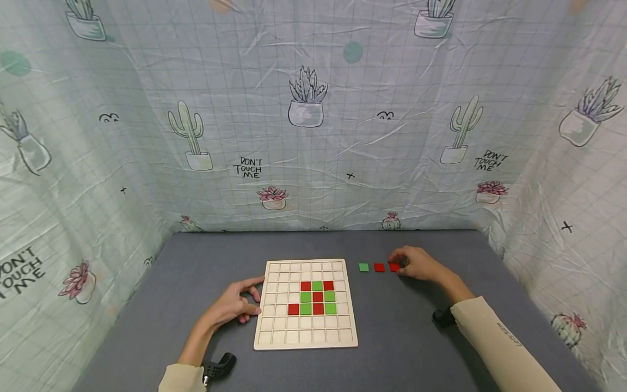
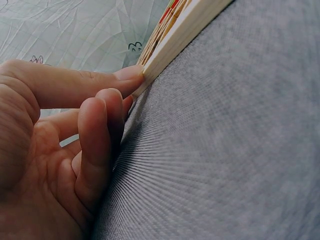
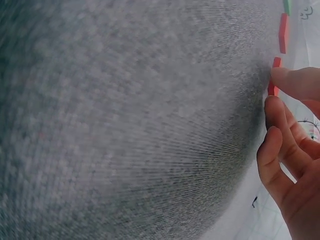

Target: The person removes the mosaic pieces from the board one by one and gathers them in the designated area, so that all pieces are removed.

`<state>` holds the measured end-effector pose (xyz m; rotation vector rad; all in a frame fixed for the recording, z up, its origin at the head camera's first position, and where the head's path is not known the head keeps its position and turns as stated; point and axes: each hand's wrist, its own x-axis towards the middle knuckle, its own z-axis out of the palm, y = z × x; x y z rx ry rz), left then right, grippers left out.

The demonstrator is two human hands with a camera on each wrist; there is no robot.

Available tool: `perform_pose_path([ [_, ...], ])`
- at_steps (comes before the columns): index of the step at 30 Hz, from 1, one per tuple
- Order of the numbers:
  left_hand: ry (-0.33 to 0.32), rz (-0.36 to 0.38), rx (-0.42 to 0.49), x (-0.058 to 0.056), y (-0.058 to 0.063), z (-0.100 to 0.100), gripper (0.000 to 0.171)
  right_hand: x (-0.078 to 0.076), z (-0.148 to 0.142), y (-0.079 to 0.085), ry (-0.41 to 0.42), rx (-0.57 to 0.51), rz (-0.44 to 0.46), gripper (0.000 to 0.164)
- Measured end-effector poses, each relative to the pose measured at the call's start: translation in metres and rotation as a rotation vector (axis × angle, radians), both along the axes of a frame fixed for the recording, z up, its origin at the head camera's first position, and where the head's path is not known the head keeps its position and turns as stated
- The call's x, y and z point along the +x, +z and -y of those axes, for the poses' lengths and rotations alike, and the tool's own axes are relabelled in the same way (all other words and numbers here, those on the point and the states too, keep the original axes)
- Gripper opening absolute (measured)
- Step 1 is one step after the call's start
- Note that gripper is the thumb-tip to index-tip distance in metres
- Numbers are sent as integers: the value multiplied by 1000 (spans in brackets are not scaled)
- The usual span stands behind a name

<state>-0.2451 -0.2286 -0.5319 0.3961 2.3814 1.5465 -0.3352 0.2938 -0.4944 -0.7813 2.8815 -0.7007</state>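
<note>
Board (image 1: pixel 280 323) | two o'clock: my right hand (image 1: pixel 418 264) pinches red tile (image 1: pixel 394 268), partly hidden | nine o'clock: left hand (image 1: pixel 229 305) touches edge, ungripping

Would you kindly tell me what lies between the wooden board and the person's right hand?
In the head view, a green tile and a red tile lie between the board and the right hand, which touches another red tile.

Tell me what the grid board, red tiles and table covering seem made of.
Grid board: probably wood, matt, pale bare edge.
Red tiles: painted wood or plastic, I can't tell; evenly coloured, smooth.
Table covering: apparently fabric, dull grey, fine weave showing in wrist views.
</note>
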Motion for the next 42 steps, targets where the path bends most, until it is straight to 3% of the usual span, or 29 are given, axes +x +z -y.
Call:
perform_pose_path([
  [12,-1,-6,3,0,1,1,85,2,6,8,17,-13,-15,33],
  [20,1,-8,14,1,2,-1,85,6,21,18,81,-40,-78,32],
  [34,4,9,50,4,6,-3,86,14,74,35,178,-52,-95,32],
  [42,10,9,24,3,2,-1,85,19,104,36,212,-40,-68,34],
])
